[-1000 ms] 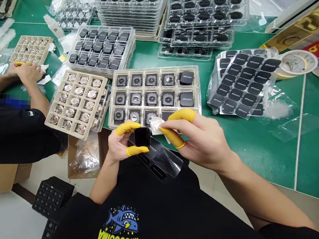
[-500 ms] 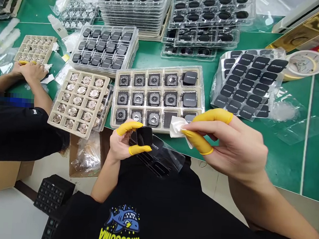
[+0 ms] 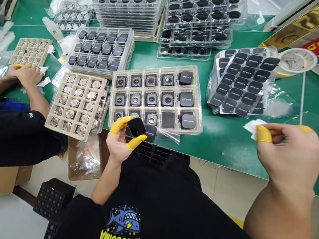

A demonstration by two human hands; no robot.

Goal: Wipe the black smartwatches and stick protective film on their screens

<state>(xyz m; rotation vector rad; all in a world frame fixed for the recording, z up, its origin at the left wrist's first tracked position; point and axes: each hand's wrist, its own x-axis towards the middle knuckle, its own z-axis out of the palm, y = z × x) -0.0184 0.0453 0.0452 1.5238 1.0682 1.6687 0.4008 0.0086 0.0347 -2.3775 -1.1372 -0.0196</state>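
Note:
Between the yellow-covered thumb and finger of my left hand (image 3: pixel 119 140) is a black square watch case (image 3: pixel 136 127), its dark glossy face visible. A clear sheet of black labels (image 3: pixel 161 154) hangs just behind and below it. My right hand (image 3: pixel 291 150), far to the right over the green table, pinches a crumpled white wipe (image 3: pixel 253 128). A beige tray of watch cases (image 3: pixel 159 71) lies beyond my left hand; its right column holds black covered pieces, and one bottom-row compartment shows only its dark floor.
Black stickers (image 3: pixel 241 83) lie at the right, near a tape roll (image 3: pixel 302 62). Stacked clear trays (image 3: pixel 128 11) stand at the back. Left are a tray of round watches (image 3: pixel 74 102) and a co-worker's hands (image 3: pixel 27 75). An open carton (image 3: pixel 105 148) sits below the table edge.
My right hand has moved away to the right with the white wipe. My left hand has shifted slightly, and the watch case's face is turned more into view. The whole view has shifted a little.

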